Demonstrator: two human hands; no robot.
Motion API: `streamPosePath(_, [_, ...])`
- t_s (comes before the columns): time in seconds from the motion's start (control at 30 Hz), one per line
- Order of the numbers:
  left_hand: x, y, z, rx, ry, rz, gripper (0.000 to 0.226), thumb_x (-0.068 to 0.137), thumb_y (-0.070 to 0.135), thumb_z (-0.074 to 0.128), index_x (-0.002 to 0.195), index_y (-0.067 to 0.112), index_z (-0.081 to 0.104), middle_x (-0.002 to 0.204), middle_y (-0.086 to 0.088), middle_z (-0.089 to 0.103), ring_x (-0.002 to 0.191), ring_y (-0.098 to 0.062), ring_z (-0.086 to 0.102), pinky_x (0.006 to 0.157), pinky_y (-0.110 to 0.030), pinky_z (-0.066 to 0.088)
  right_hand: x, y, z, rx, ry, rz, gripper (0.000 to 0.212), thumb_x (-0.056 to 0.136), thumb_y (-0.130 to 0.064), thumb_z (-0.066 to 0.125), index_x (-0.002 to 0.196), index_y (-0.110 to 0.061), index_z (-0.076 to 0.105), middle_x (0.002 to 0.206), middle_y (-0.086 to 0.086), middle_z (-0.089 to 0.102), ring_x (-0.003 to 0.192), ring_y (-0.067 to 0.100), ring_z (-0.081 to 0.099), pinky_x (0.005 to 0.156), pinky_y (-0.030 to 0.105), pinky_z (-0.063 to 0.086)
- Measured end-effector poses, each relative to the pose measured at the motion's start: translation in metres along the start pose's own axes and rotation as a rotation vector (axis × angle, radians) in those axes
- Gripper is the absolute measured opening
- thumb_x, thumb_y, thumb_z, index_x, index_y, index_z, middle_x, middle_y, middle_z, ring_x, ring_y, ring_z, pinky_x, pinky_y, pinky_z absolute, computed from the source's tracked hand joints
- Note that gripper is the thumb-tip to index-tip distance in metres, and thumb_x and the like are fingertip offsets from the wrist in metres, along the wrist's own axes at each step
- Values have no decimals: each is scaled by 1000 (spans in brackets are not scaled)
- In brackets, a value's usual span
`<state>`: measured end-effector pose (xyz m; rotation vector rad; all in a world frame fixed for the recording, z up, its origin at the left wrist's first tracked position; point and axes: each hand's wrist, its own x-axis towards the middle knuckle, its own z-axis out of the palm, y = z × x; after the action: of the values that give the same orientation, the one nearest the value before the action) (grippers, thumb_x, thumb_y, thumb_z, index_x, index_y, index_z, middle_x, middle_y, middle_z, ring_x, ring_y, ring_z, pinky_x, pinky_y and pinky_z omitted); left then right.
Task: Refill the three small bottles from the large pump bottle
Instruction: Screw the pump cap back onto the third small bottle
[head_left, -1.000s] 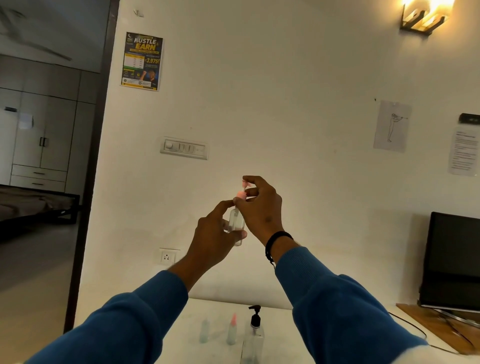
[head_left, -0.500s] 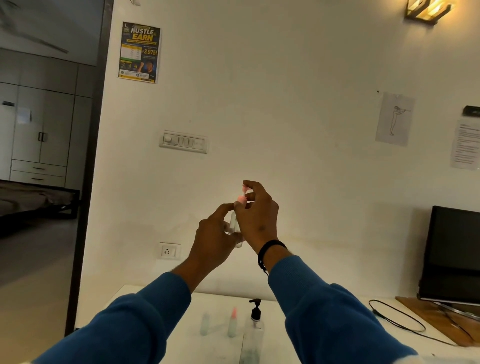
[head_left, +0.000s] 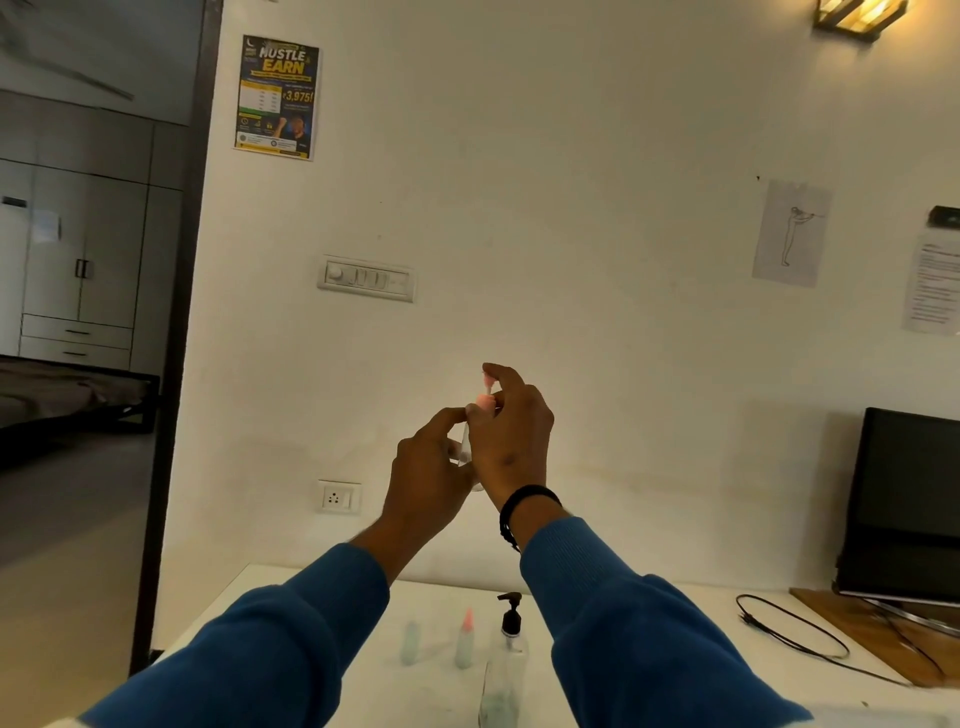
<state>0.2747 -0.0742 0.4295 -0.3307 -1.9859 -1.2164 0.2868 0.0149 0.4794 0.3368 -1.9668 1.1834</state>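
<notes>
A person in blue sleeves is standing at a white table (head_left: 322, 623), holding both hands raised in front of a plain wall. The left hand (head_left: 428, 475) is gripping the clear body of a small bottle (head_left: 464, 448), mostly hidden between the two hands. The right hand (head_left: 511, 434), wearing a dark wrist band, is pinching the bottle's pink cap (head_left: 485, 397) at the top, with fingers closed around it; whether the cap is being loosened or tightened cannot be told. Down on the table, at about six o'clock from the hands, the large pump bottle (head_left: 506, 670) is standing upright with its black pump head. Just beside it, toward nine o'clock, a second small bottle with a pink cap (head_left: 464, 644) is standing, and farther the same way a small uncapped bottle (head_left: 409, 642) is standing, both looking faintly green. A black cable (head_left: 795, 631) is lying at three o'clock, near a dark monitor (head_left: 906, 504) on a wooden board. The risks from here, as a judgement: the held bottle is slim and clear, so a hard twist could make it slip from the left hand's grip and drop onto the upright bottles below, tipping them; if it is holding liquid, tilting it with the cap off could spill it over the sleeves or table.
</notes>
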Motion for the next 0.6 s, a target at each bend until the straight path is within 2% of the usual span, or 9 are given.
streamPosePath(0.03, [0, 1, 0, 4, 5, 10, 49, 82, 13, 80, 127, 20, 62, 86, 2, 72, 71, -8, 65, 60, -2, 43, -1, 0, 0, 7, 3, 0, 46, 98, -7, 59, 140, -25, 57, 122, 6, 61, 101, 13, 58, 77, 5, 41])
streamPosePath(0.1, [0, 1, 0, 17, 16, 27, 47, 82, 12, 80, 126, 18, 63, 88, 0, 74, 72, -10, 66, 65, -5, 45, -6, -1, 0, 37, 16, -12, 46, 99, -9, 59, 141, -24, 56, 124, 5, 62, 108, 17, 61, 91, 21, 53])
streamPosePath(0.17, [0, 1, 2, -29, 9, 19, 46, 83, 7, 78, 125, 18, 64, 90, -3, 75, 75, -16, 69, 72, -24, 58, -9, -1, 1, 68, 40, -21, 44, 100, -9, 56, 142, -23, 55, 127, 4, 64, 116, 21, 62, 100, 34, 54])
streamPosePath(0.23, [0, -1, 4, -92, 4, -1, 46, 84, 1, 76, 125, 18, 65, 87, -5, 74, 76, -23, 71, 74, -46, 62, -9, -1, 2, 72, 60, -22, 42, 102, -7, 54, 142, -22, 56, 131, 4, 65, 117, 20, 63, 103, 35, 53])
streamPosePath(0.27, [0, -1, 4, -89, 6, -7, 46, 84, 1, 75, 125, 18, 65, 86, -5, 74, 76, -24, 71, 74, -49, 62, -9, -1, 2, 65, 68, -21, 42, 102, -6, 54, 141, -21, 56, 131, 4, 65, 116, 19, 64, 103, 34, 53])
streamPosePath(0.37, [-2, 1, 5, -49, 23, 8, 48, 83, 4, 77, 126, 19, 64, 87, -4, 74, 77, -20, 71, 76, -38, 62, -6, -1, 0, 21, 61, -22, 43, 100, -4, 56, 139, -22, 58, 125, 6, 64, 105, 15, 62, 94, 25, 54])
streamPosePath(0.47, [-4, 3, 4, -22, 36, 19, 49, 82, 11, 81, 126, 20, 63, 89, -2, 75, 77, -17, 71, 73, -21, 54, -5, 0, -2, -4, 39, -27, 42, 100, -7, 59, 138, -24, 58, 123, 5, 61, 99, 10, 57, 77, 7, 41])
streamPosePath(0.53, [-5, 3, 4, -19, 36, 39, 48, 81, 15, 82, 125, 20, 64, 90, -1, 75, 76, -15, 71, 74, -22, 56, -6, 2, -3, 10, 40, -33, 41, 99, -12, 62, 138, -23, 57, 123, 4, 61, 102, 13, 61, 72, 1, 36])
streamPosePath(0.6, [-5, 2, 5, -21, 31, 51, 48, 81, 15, 82, 125, 20, 64, 90, 0, 75, 76, -14, 71, 76, -28, 60, -9, 2, -4, 43, 53, -35, 41, 99, -12, 61, 138, -22, 58, 125, 4, 61, 108, 15, 62, 78, 4, 43])
